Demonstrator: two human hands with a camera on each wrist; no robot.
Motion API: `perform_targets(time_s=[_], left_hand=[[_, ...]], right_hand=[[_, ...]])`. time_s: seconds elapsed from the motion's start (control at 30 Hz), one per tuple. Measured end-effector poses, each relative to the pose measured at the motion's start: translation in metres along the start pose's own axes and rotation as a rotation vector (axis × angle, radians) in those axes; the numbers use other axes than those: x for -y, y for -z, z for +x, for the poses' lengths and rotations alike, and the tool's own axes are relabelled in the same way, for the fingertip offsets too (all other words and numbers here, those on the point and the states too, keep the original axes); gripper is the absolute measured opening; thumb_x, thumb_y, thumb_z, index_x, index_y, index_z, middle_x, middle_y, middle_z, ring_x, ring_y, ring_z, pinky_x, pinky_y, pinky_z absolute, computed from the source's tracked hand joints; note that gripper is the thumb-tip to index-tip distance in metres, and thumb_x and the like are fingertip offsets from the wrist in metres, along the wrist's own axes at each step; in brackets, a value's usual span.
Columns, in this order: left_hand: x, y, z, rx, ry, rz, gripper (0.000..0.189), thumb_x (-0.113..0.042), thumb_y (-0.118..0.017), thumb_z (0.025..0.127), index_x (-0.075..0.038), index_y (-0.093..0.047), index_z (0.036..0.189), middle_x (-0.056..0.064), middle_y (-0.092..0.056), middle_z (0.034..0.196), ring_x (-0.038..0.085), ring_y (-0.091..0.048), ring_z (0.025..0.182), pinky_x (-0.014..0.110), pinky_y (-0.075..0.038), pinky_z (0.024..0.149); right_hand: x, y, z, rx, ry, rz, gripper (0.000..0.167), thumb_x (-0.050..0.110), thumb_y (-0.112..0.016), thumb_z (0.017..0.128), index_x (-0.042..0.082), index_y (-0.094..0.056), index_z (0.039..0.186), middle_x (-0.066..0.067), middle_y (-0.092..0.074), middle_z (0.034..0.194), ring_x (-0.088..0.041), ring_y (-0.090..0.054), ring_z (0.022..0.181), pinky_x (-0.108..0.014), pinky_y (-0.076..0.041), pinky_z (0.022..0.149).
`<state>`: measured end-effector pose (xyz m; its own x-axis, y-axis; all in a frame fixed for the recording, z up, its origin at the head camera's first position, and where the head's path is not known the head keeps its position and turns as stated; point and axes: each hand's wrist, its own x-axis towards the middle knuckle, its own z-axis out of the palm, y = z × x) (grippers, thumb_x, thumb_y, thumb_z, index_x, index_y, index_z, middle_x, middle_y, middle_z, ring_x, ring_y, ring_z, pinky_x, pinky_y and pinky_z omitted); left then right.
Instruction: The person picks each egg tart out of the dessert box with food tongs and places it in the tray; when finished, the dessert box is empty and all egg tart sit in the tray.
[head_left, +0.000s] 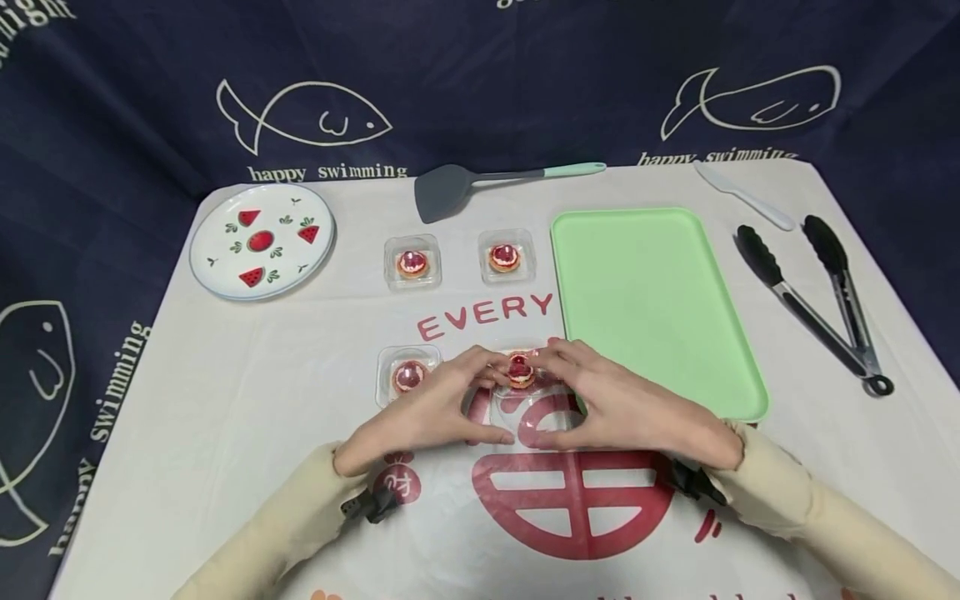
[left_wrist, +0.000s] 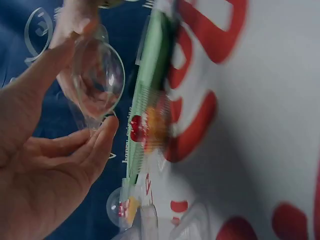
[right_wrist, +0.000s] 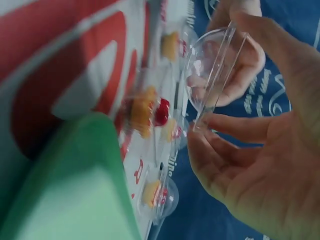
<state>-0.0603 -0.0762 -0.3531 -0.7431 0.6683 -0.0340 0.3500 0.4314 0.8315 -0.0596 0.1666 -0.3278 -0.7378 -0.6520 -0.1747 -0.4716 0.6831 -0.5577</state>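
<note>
A clear domed plastic lid [left_wrist: 114, 75] is pinched at its edges between my left hand [head_left: 435, 408] and my right hand [head_left: 630, 408]. Thumbs are on the near side, fingers on the far side. The lid is tilted, dome outward, above the table in both wrist views. Just beneath it sits a small tart with a red topping [head_left: 521, 372] in an uncovered clear plastic base [right_wrist: 131, 120]. Left of that, partly behind my left hand, stands another boxed tart [head_left: 409, 377] under its dome. Two more lidded tarts, one on the left [head_left: 412, 264] and one on the right [head_left: 504, 257], stand farther back.
A light green tray [head_left: 637, 292] lies right beside my right hand. Tongs [head_left: 832, 325] and a white knife [head_left: 742, 196] are at the far right. A grey spatula [head_left: 446, 192] lies along the back edge; a plate with watermelon pictures [head_left: 225, 279] sits back left.
</note>
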Motion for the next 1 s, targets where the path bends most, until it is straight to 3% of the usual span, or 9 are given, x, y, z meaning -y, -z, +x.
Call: perform_targets(time_s=[0.17,0.37,0.7,1.0], left_hand=[[-0.001,-0.010,-0.007,0.029,-0.054,0.212,0.071,-0.032,-0.086,0.073,-0.003,-0.048,0.127,0.007,-0.049,0.117,0.016,-0.051,0.101,0.030,-0.048,0.091],[-0.001,-0.020,-0.013,0.015,-0.102,0.399,0.078,-0.040,-0.086,0.071,0.000,-0.049,0.126,0.006,-0.047,0.110,0.017,-0.045,0.096,0.030,-0.045,0.084],[0.003,-0.031,-0.017,0.031,-0.090,0.492,0.075,-0.047,-0.084,0.071,0.000,-0.050,0.118,0.005,-0.045,0.102,0.015,-0.045,0.087,0.030,-0.048,0.078],[0.000,-0.032,-0.017,0.025,-0.097,0.528,0.080,-0.049,-0.085,0.068,0.000,-0.050,0.121,0.003,-0.045,0.103,0.014,-0.046,0.088,0.029,-0.048,0.078]], right_hand=[[0.002,-0.016,-0.006,-0.087,0.113,-0.123,0.080,0.046,-0.087,0.068,0.006,-0.055,0.130,-0.006,-0.053,0.124,-0.016,-0.050,0.106,-0.033,-0.054,0.087],[0.001,-0.030,-0.007,-0.125,0.213,-0.239,0.085,0.049,-0.087,0.064,0.005,-0.056,0.130,-0.004,-0.056,0.122,-0.021,-0.050,0.110,-0.037,-0.049,0.094],[0.000,-0.041,-0.009,-0.110,0.215,-0.269,0.093,0.052,-0.087,0.062,0.005,-0.053,0.133,-0.004,-0.052,0.118,-0.018,-0.050,0.105,-0.035,-0.050,0.090],[-0.002,-0.044,-0.012,-0.136,0.233,-0.330,0.094,0.058,-0.086,0.059,0.005,-0.052,0.129,-0.005,-0.050,0.116,-0.021,-0.048,0.102,-0.037,-0.048,0.085]])
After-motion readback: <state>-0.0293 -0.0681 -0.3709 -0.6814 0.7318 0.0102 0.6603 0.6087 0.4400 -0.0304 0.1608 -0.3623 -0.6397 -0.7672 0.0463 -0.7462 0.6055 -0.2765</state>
